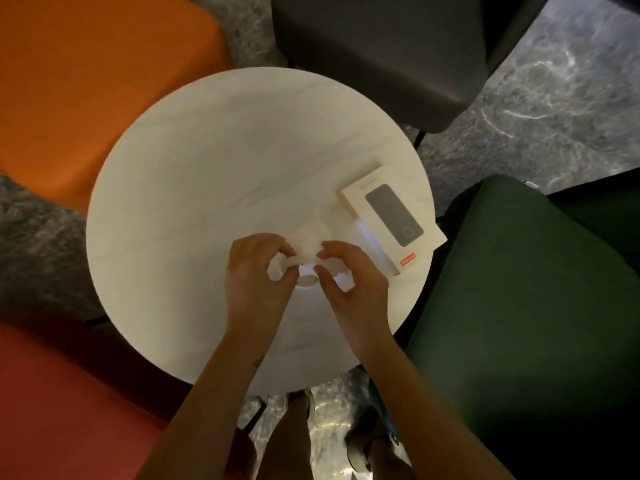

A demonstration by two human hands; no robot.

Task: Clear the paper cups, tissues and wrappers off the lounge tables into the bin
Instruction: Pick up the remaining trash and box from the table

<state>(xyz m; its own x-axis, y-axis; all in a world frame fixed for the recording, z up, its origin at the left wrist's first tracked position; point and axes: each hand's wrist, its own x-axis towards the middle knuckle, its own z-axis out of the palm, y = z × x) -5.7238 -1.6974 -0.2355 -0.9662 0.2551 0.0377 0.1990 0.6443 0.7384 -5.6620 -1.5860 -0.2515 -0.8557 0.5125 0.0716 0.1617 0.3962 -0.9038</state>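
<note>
**A:** What's nearest me at six o'clock?

**B:** My two forearms, reaching up over the near edge of the round white table (pixel 194 188). Below them, at the bottom of the view, I see legs and a shoe on the marbled floor (pixel 568 98).

**A:** And the hands?

**B:** They meet just below the table's centre. My left hand (pixel 258 271) has its fingers curled closed around a wad of white tissue (pixel 277 268). My right hand (pixel 353 275) pinches more of the same white tissue between thumb and fingers. Between the two hands, partly covered by them, a small paper cup (pixel 307 279) shows; only its rim is visible at the lower gap, and I cannot tell whether either hand actually touches it. The crumpled white mass runs on towards twelve o'clock from my fingertips.

**A:** Anything close by?

**B:** At about two o'clock from the hands, just beside the tissue, a white product box (pixel 388 216) lies flat with a dark device printed on it, reaching to the table's right edge.

**A:** Around the table?

**B:** A red seat (pixel 62 403) at eight o'clock, an orange seat (pixel 86 91) at ten, a grey chair (pixel 381 50) at twelve, a green chair (pixel 519 306) at four.
</note>
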